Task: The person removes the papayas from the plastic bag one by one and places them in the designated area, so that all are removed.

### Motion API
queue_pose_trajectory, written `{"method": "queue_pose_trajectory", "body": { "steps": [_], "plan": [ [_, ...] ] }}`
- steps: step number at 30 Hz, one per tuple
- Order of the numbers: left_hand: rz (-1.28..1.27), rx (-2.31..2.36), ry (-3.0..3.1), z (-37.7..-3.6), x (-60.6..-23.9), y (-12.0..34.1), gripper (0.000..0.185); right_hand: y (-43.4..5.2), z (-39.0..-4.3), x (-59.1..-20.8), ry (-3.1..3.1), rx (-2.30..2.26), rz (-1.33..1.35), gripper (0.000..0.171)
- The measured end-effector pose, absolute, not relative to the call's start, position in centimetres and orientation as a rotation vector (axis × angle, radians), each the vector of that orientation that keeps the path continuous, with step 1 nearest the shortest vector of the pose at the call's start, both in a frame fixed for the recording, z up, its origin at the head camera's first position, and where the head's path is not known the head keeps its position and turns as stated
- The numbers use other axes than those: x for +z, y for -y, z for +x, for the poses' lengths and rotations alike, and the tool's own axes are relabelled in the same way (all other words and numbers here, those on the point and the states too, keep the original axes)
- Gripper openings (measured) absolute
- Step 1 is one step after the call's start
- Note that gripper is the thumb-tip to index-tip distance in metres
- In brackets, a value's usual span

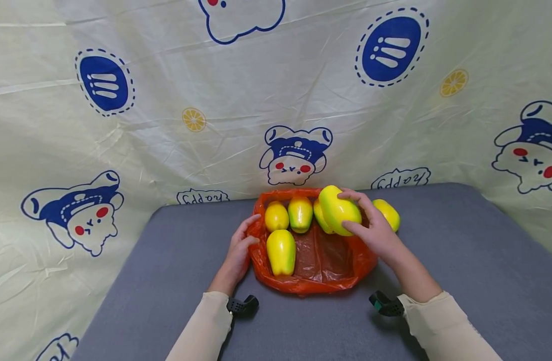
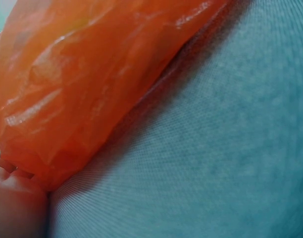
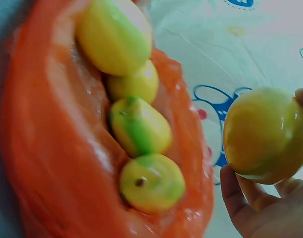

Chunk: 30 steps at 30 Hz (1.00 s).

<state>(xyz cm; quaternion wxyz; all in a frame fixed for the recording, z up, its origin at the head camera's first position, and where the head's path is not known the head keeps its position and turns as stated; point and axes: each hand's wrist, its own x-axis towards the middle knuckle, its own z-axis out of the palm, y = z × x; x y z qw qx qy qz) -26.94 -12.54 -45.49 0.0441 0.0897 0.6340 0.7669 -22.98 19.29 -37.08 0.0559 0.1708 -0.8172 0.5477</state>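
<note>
A yellow-green mango (image 1: 340, 210) is held in my right hand (image 1: 370, 228), thumb on one side and fingers on the other, above the right part of an open red plastic bag (image 1: 298, 287). Inside the bag several more mangoes sit, one at the front left (image 1: 281, 252) and others along the back (image 1: 300, 214). My left hand (image 1: 237, 250) rests against the bag's left side, its fingertips at the rim. In the right wrist view the held mango (image 3: 266, 136) is beside the bag's mangoes. Only part of my left hand (image 2: 18, 206) shows beside the bag in the left wrist view.
Another mango (image 1: 387, 214) lies on the grey tabletop (image 1: 181, 271) right of the bag, partly hidden behind my right hand. A patterned pale cloth (image 1: 239, 90) hangs behind the table. Dark bands (image 1: 243, 306) circle both wrists.
</note>
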Motion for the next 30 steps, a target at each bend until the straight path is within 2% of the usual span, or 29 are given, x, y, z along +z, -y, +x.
{"method": "queue_pose_trajectory", "body": {
  "steps": [13,30],
  "plan": [
    [0.268,2.342,-1.945,-26.9,-45.4,12.5,0.061,-21.4,-22.9,-36.3,2.241,1.614,0.355,0.057],
    [0.278,2.339,-1.940,-26.7,-45.2,12.5,0.061,-24.9,-24.3,-37.5,2.143,1.597,0.152,0.056]
  ]
}}
